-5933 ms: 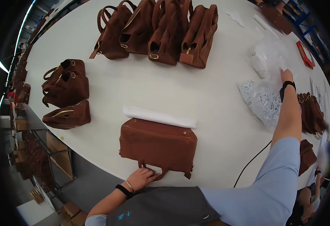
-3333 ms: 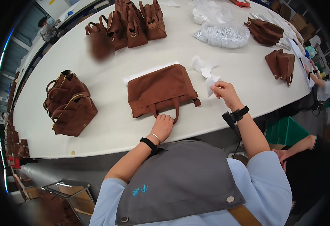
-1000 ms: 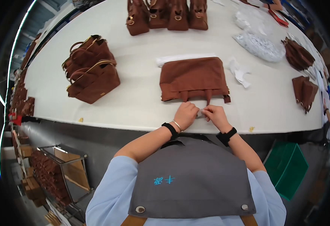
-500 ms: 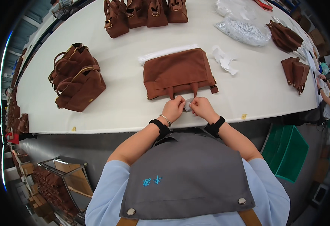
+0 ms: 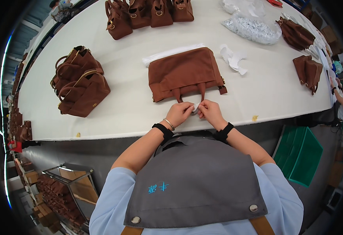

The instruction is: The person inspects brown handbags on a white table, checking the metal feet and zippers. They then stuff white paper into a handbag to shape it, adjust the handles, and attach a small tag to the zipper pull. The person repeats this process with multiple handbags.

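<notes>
A brown handbag (image 5: 185, 69) lies flat on the white table, its handles (image 5: 202, 91) pointing toward me. Folded white paper (image 5: 152, 60) sticks out along its far edge. Just at the near end of the handles, my left hand (image 5: 180, 113) and my right hand (image 5: 211, 112) are close together with fingertips pinched. Between them is a small white piece of paper (image 5: 196, 106), which both hands grip around the handle. The fingers partly hide it and the handle loop. To the bag's right rests a loose white strip with scalloped edges (image 5: 233, 58).
Two upright brown handbags (image 5: 84, 92) stand at the left, and several more (image 5: 150, 15) at the far side. Clear plastic bags of white material (image 5: 254, 30) sit far right, near other brown bags (image 5: 308, 72). A green crate (image 5: 299, 154) is below the table's right edge.
Both hands stay at the handle with small finger movements, and the white paper between them has folded or shifted. The view has tilted slightly; the handbag remains in place.
</notes>
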`<move>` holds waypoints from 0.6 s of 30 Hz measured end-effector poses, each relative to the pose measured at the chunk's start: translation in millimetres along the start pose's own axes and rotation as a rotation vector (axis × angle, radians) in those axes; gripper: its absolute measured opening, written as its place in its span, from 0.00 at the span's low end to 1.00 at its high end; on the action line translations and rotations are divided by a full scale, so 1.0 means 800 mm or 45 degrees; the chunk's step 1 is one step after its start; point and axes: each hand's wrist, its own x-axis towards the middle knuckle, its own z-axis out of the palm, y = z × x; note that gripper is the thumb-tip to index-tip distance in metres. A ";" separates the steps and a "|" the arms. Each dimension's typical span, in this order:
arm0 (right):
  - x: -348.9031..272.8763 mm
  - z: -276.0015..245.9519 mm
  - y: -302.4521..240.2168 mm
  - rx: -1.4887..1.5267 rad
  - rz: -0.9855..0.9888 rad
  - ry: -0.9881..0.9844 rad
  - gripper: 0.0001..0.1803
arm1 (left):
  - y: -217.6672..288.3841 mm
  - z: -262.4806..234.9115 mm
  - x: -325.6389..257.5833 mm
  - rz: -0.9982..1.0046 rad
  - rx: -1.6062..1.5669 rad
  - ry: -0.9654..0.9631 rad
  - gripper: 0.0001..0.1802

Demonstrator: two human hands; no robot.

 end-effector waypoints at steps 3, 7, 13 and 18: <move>-0.003 0.001 -0.010 0.074 0.064 -0.009 0.11 | -0.001 0.001 0.007 -0.215 -0.174 -0.020 0.10; -0.005 -0.001 -0.010 0.123 0.058 0.017 0.12 | 0.003 0.003 0.017 -0.227 -0.182 -0.028 0.08; -0.005 0.007 -0.019 -0.029 0.112 0.046 0.14 | 0.008 0.011 0.018 0.053 0.085 0.050 0.04; -0.006 0.006 -0.002 -0.078 0.096 0.117 0.14 | 0.007 0.023 0.014 -0.062 -0.056 0.145 0.02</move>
